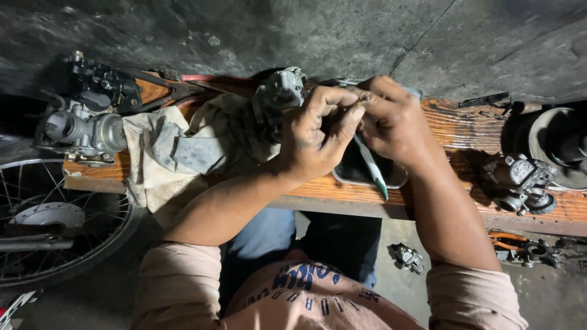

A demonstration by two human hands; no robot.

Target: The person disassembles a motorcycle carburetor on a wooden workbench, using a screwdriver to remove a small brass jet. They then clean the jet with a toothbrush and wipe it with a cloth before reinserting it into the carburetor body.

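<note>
My left hand (315, 137) and my right hand (394, 122) meet above a wooden bench (452, 128). Between their fingertips they pinch a small brass-coloured part (362, 99). A green and white toothbrush (372, 166) sticks out below the hands, gripped by my right hand. Under the hands lies a dark oval dish (370, 174). A grey carburetor body (280, 91) sits just left of my left hand, on a dirty rag (177, 150).
Another carburetor (82, 128) and a black part (101, 85) lie at the bench's left end. More metal parts (523, 180) and a round dark housing (559, 146) sit at the right. A spoked wheel (49, 226) stands at lower left; small parts (408, 258) lie on the floor.
</note>
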